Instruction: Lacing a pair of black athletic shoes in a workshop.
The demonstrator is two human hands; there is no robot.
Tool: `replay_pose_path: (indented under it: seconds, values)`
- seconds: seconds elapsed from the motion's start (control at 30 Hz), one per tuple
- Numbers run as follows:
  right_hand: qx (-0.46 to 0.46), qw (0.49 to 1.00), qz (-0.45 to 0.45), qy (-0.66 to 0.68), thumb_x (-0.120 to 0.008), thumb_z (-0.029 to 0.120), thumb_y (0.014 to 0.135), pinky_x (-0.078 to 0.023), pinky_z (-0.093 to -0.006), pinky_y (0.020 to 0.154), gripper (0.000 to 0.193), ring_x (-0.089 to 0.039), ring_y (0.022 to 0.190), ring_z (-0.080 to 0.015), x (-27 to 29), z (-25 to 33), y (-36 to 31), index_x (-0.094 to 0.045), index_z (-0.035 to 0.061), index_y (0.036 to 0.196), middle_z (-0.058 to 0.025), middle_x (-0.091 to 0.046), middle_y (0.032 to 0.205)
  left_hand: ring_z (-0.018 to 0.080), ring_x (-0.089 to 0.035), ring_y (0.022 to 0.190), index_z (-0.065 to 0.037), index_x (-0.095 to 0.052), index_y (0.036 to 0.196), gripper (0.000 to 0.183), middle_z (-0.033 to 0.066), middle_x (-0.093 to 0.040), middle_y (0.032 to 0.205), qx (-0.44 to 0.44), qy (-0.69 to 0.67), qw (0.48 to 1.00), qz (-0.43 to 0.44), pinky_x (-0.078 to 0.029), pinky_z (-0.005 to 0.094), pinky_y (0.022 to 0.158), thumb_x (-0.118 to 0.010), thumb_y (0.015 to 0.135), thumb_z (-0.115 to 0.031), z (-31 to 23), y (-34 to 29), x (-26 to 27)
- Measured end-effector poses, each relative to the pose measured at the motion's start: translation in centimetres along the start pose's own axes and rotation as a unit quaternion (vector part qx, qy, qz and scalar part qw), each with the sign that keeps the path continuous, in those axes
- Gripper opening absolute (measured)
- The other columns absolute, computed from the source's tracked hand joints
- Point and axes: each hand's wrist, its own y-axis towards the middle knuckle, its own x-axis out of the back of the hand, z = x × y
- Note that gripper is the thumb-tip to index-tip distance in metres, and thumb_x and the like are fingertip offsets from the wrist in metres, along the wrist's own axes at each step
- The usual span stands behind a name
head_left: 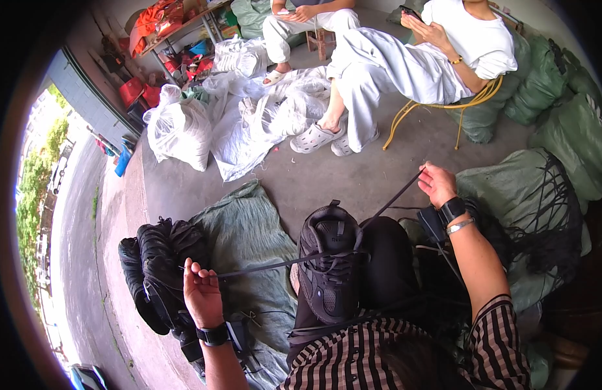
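Observation:
A black sneaker (330, 260) rests on my lap, its collar away from me and its toe toward my body. From its upper eyelets the black shoelace (268, 264) runs out to both sides, pulled straight. My left hand (202, 292) is closed on one end, out to the left of the shoe. The other end slants up to my right hand (439, 184), which pinches it farther away and to the right. Lower down, the lace crosses the tongue in several rows. Both wrists carry black straps with small boxes.
Black shoes (159, 263) are heaped at my left beside a green woven sheet (245, 224). Loose black laces (545, 221) lie over a green sack at my right. Two seated people are ahead, one on a yellow chair (437, 106). White sacks (180, 130) stand on the floor.

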Motion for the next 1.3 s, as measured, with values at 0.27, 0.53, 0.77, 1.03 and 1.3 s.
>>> replay_pose_path:
  seconds: [0.27,0.53,0.77,1.03,1.3]
  values:
    - [0.57,0.623,0.348,-0.407,-0.072,0.013,0.07,-0.046,-0.0372,0.082,0.025,-0.056,0.093,-0.0267,-5.1,-1.5,-12.2,-0.061,0.0075,0.091,-0.0077,-0.058,0.1,0.01,-0.059,0.078,-0.008,-0.054,0.12,0.027,-0.0008,-0.062,0.098,0.01,0.043,0.999,0.027,-0.051,0.0294,0.079,-0.05,0.095,-0.02,1.2,0.4,-1.7]
    - [0.583,0.576,0.349,-0.455,-0.071,0.009,0.071,-0.045,-0.0348,0.073,0.012,-0.053,0.086,-0.0206,-6.5,-3.2,-15.1,-0.061,0.0088,0.078,-0.0024,-0.054,0.09,0.0102,-0.059,0.075,-0.008,-0.055,0.116,0.023,-0.001,-0.062,0.093,-0.026,0.055,0.996,0.072,-0.051,0.0295,0.075,-0.049,0.096,-0.017,-1.1,4.1,-2.5]
    - [0.53,0.618,0.419,-0.402,-0.067,0.007,0.073,-0.047,-0.0339,0.072,0.01,-0.054,0.082,-0.0237,-5.6,-3.1,-14.8,-0.057,0.0066,0.074,-0.0054,-0.051,0.083,0.012,-0.059,0.08,-0.006,-0.055,0.114,0.022,0.0012,-0.062,0.099,-0.049,0.05,0.992,0.103,-0.049,0.0297,0.08,-0.048,0.097,-0.017,-2.0,7.1,-3.4]
    - [0.493,0.657,0.408,-0.398,-0.068,0.004,0.073,-0.049,-0.0344,0.07,0.015,-0.057,0.078,-0.0244,-3.2,-2.8,-14.3,-0.056,0.0068,0.081,-0.0049,-0.054,0.08,0.0053,-0.051,0.064,-0.006,-0.054,0.12,0.026,0.0001,-0.062,0.093,-0.07,0.104,0.989,0.08,-0.048,0.0188,0.06,-0.049,0.097,-0.018,-3.2,7.8,-4.5]
    - [0.471,0.706,0.361,-0.387,-0.067,0.008,0.077,-0.049,-0.0323,0.059,0.01,-0.062,0.072,-0.0243,-5.3,-1.8,-14.6,-0.062,0.0102,0.085,-0.0039,-0.061,0.075,0.0041,-0.052,0.055,-0.001,-0.061,0.097,0.015,0.0072,-0.068,0.088,0.068,0.392,0.883,0.248,-0.041,0.0182,0.048,-0.056,0.094,-0.015,9.3,-1.6,-10.0]
